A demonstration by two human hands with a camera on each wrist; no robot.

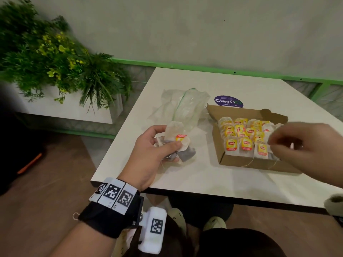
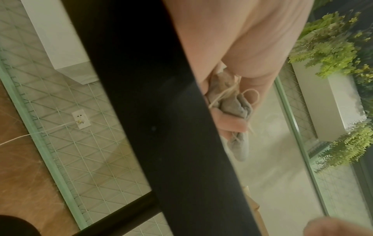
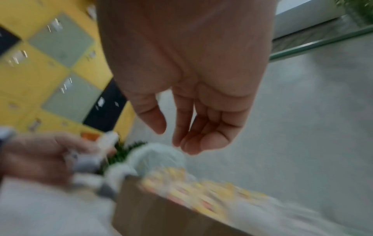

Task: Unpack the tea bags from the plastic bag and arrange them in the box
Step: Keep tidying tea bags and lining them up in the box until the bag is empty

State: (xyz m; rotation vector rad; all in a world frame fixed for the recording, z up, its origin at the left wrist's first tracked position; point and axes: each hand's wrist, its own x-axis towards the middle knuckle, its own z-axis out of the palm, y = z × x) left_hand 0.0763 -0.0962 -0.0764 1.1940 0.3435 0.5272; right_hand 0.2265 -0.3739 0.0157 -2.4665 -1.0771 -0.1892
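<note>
A brown cardboard box (image 1: pixel 239 161) at the right of the white table (image 1: pixel 185 179) holds several rows of yellow-tagged tea bags (image 1: pixel 245 136). My left hand (image 1: pixel 157 147) grips a bunch of tea bags (image 1: pixel 181 143) left of the box; the left wrist view shows the bunch (image 2: pixel 230 102) with its strings in my curled fingers. The clear plastic bag (image 1: pixel 185 108) lies crumpled behind that hand. My right hand (image 1: pixel 289 143) hovers blurred above the box's right side, fingers loosely curled and holding nothing, as the right wrist view shows the hand (image 3: pixel 181 131) over the box (image 3: pixel 161 212).
A round purple sticker (image 1: pixel 228 101) sits on the table behind the box. A white planter with green plants (image 1: pixel 55 58) stands left of the table. The table's near edge is close to my knees.
</note>
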